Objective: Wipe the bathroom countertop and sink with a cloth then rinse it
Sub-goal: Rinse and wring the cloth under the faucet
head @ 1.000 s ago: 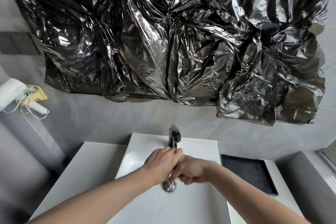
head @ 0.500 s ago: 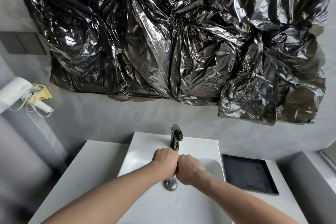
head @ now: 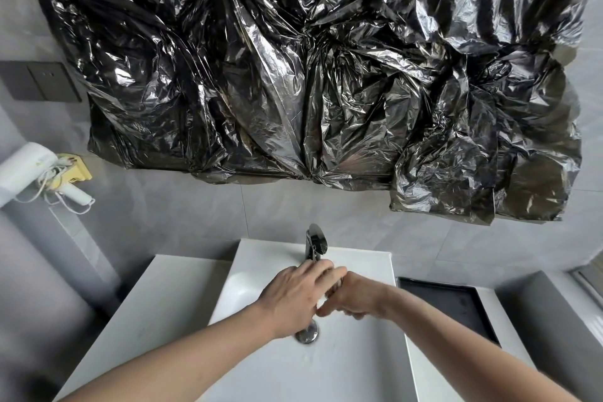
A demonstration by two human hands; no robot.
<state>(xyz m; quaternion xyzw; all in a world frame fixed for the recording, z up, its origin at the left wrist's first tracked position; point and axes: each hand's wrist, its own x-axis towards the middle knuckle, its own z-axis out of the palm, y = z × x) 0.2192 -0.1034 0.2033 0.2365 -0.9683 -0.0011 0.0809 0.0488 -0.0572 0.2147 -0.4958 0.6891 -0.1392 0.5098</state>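
My left hand [head: 293, 297] and my right hand [head: 359, 297] meet over the white sink [head: 342, 369], just below the chrome faucet [head: 315, 240]. A small greyish cloth [head: 336, 285] shows as a thin strip between them; most of it is hidden. My right hand is closed around it. My left hand lies over it with fingers stretched toward the faucet and thumb tucked under. The chrome drain [head: 306, 334] peeks out under my left hand. I cannot tell if water is running. The white countertop [head: 156, 303] lies left of the basin.
A black tray [head: 456, 307] sits on the counter to the right of the sink. Crumpled black plastic sheeting [head: 310, 75] covers the wall above. A white hair dryer [head: 29, 170] hangs at the left wall, below a dark switch plate [head: 39, 81].
Half a second ago both hands were fists side by side on the cloth. Now my left fingers have straightened and slid over my right hand.
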